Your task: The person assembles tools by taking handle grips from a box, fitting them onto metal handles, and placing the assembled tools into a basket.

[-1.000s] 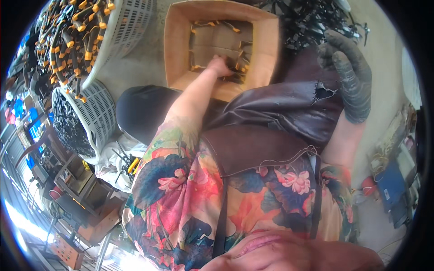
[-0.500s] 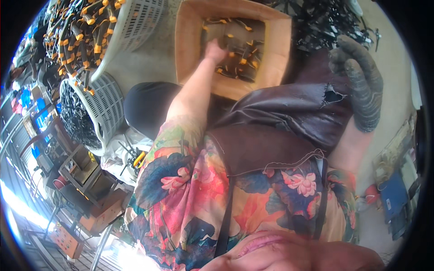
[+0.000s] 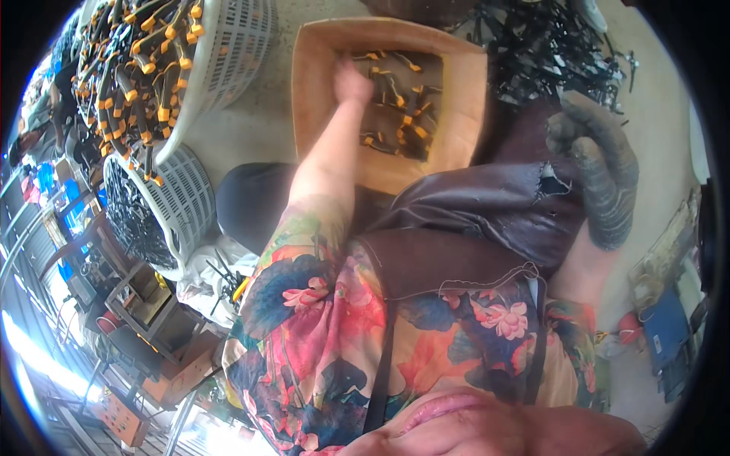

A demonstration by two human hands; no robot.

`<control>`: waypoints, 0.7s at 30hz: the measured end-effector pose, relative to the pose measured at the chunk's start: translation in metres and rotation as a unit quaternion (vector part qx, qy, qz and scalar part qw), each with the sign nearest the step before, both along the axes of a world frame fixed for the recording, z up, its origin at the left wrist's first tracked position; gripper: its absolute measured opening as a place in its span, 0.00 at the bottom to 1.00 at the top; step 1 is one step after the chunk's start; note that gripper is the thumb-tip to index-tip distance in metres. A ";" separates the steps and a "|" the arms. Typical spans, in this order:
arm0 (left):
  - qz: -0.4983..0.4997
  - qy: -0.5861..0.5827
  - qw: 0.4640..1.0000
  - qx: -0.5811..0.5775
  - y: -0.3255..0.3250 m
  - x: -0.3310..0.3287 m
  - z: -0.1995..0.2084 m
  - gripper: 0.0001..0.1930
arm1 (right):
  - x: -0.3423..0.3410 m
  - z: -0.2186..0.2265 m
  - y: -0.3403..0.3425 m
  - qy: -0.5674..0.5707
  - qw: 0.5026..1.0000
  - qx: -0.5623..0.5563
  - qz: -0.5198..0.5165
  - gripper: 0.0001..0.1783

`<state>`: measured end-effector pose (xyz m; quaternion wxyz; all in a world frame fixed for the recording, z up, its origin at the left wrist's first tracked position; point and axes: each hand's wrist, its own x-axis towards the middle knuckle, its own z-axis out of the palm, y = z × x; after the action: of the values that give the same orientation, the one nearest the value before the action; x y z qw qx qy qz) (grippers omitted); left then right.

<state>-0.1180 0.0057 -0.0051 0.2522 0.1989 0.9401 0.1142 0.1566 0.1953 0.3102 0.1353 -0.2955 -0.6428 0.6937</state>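
My bare left hand (image 3: 353, 82) reaches into an open cardboard box (image 3: 465, 106), close to its left wall. Its fingers point down and away, and their tips are too unclear to show whether they hold anything. Black-and-orange handled tools (image 3: 411, 125), which look like pliers, lie scattered over the bottom of the box, to the right of that hand. My right hand (image 3: 608, 171), in a dark grey work glove, hovers by my right knee with its fingers loosely bent and the thumb apart. Nothing shows in it.
A pale plastic basket (image 3: 220, 64) heaped with similar orange-and-black handles stands at upper left. Below it, another basket (image 3: 179, 182) holds dark metal pieces. More dark metal parts (image 3: 551, 57) are piled right of the box. My brown apron (image 3: 471, 197) covers my lap.
My left hand has moved from among the tools toward the box's left wall. The box sits slightly lower in view, and my gloved right hand appears a little lower too.
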 end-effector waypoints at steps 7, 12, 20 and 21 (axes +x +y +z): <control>-0.247 0.024 0.959 -0.136 0.021 -0.011 -0.007 0.31 | -0.002 0.000 0.001 0.007 1.000 0.023 0.001 0.24; -0.231 0.032 0.972 -0.034 0.028 0.011 -0.020 0.28 | -0.007 0.010 -0.004 -0.051 0.998 0.028 -0.035 0.29; -0.279 -0.064 0.956 -0.069 0.024 0.024 -0.014 0.29 | 0.001 0.006 0.002 -0.004 1.000 0.002 -0.008 0.25; -0.281 -0.080 0.948 -0.124 0.021 0.024 -0.018 0.31 | 0.001 0.006 0.001 0.008 1.000 0.005 -0.016 0.25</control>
<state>-0.0938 0.0262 -0.0228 0.3708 0.4126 0.8296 -0.0636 0.1576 0.1963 0.3166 0.1530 -0.2994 -0.6406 0.6904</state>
